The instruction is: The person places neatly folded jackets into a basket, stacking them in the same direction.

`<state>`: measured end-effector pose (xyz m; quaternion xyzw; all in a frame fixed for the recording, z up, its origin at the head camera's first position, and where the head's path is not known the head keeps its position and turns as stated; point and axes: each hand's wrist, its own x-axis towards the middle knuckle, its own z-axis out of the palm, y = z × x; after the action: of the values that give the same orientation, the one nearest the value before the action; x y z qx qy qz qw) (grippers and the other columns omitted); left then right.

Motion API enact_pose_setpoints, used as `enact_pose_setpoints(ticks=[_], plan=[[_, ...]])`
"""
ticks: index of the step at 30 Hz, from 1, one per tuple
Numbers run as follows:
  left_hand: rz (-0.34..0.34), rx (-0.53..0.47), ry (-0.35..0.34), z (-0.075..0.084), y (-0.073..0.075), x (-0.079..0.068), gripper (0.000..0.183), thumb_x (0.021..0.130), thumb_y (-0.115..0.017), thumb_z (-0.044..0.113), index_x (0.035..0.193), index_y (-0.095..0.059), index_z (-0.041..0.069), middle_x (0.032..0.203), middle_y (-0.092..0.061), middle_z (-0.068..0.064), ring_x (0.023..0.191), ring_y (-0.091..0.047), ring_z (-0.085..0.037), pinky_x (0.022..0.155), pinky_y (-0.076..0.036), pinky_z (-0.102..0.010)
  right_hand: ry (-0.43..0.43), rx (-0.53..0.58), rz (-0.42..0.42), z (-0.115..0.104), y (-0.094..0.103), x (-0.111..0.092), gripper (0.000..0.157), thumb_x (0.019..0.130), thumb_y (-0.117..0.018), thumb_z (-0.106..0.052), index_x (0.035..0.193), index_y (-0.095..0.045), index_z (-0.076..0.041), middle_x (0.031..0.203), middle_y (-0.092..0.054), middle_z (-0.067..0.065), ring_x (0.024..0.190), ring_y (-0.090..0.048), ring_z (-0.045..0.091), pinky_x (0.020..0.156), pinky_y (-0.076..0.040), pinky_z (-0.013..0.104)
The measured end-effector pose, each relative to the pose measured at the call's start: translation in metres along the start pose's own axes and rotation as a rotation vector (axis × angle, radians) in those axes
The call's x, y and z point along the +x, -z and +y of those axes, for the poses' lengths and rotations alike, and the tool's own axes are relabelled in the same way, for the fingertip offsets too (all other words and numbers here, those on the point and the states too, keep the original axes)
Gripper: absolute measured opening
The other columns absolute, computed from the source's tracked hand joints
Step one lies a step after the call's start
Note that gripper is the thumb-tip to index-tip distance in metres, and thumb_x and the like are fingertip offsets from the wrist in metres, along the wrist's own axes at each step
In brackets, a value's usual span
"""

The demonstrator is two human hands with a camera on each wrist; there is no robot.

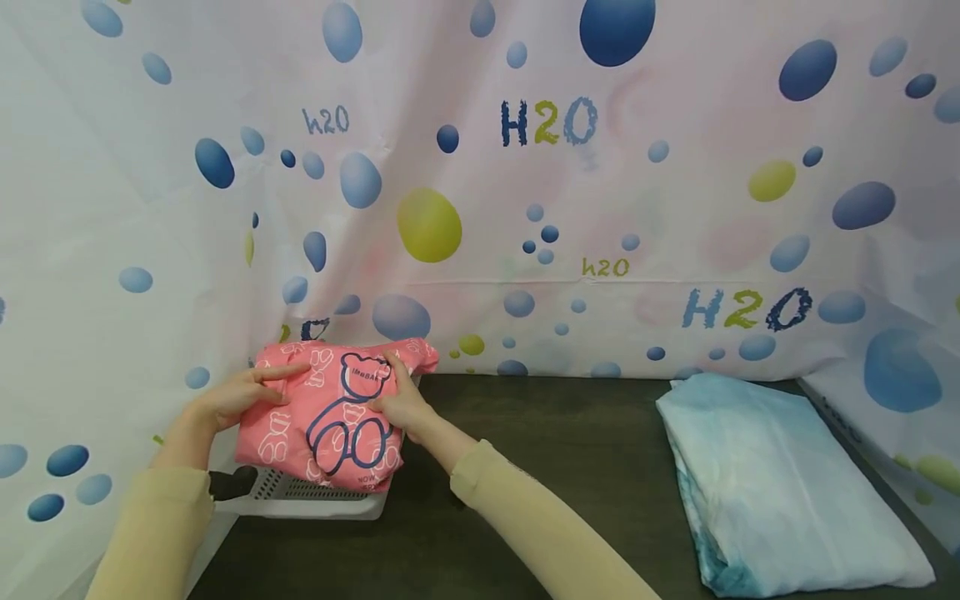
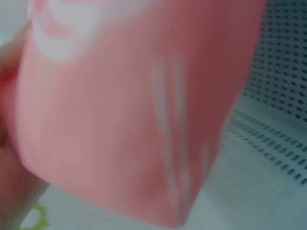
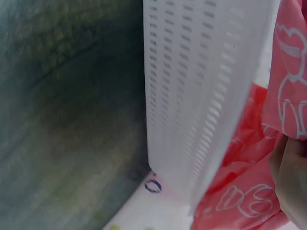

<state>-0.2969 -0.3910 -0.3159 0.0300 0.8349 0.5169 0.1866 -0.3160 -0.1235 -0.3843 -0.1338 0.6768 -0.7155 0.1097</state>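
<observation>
A folded pink cloth (image 1: pixel 300 425), printed with white bows and a blue-outlined bear, is held in both hands over a white perforated basket (image 1: pixel 322 507). My left hand (image 1: pixel 232 398) grips its left side, with fingers across the front. At the right side my right hand (image 1: pixel 405 407) grips the cloth near its edge. In the left wrist view, the cloth's lower corner hangs beside the basket's holed wall (image 2: pixel 283 62). From the right wrist, looser pink folds (image 3: pixel 249 201) show beyond the basket rim, with the fingers (image 3: pixel 292 182) against the cloth.
On the right of the dark tabletop (image 1: pixel 540 483) lies a large folded pale-blue cloth (image 1: pixel 795 492). A white sheet (image 1: pixel 495 183) with blue and green drops and H2O lettering hangs behind and along the sides. The basket's handle opening (image 1: pixel 232 483) faces left.
</observation>
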Motion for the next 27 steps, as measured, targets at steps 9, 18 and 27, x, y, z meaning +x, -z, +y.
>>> enact_pose_setpoints(ticks=[9, 18, 27], plan=[[0.119, 0.149, 0.030, -0.026, -0.005, 0.014, 0.065, 0.091, -0.055, 0.005, 0.150, -0.028, 0.010, 0.141, -0.018, -0.037, 0.096, -0.052, -0.030, 0.074, -0.053, -0.035, -0.029, 0.029, 0.031, 0.020, -0.016, 0.011, 0.081, 0.079, -0.066, 0.012, 0.148, -0.035, -0.019, 0.147, -0.036, 0.018, 0.131, -0.038, 0.040, 0.100, -0.044, 0.050], [0.176, 0.234, 0.080, -0.051, -0.014, 0.022, 0.061, 0.091, -0.056, 0.008, 0.148, -0.036, 0.009, 0.138, -0.026, -0.035, 0.102, -0.049, -0.036, 0.078, -0.052, -0.038, -0.100, -0.044, 0.044, 0.032, -0.032, 0.007, 0.075, 0.075, -0.063, 0.015, 0.141, -0.038, -0.011, 0.135, -0.043, 0.021, 0.122, -0.045, 0.035, 0.095, -0.046, 0.047], [0.097, 0.367, 0.232, -0.051, -0.028, 0.032, 0.066, 0.092, -0.060, 0.022, 0.147, -0.035, -0.002, 0.140, -0.029, -0.038, 0.117, -0.038, -0.053, 0.085, -0.048, -0.060, -0.092, -0.208, 0.002, 0.017, -0.029, -0.006, 0.079, 0.075, -0.068, 0.005, 0.147, -0.038, -0.006, 0.138, -0.045, 0.020, 0.124, -0.045, 0.034, 0.097, -0.044, 0.047]])
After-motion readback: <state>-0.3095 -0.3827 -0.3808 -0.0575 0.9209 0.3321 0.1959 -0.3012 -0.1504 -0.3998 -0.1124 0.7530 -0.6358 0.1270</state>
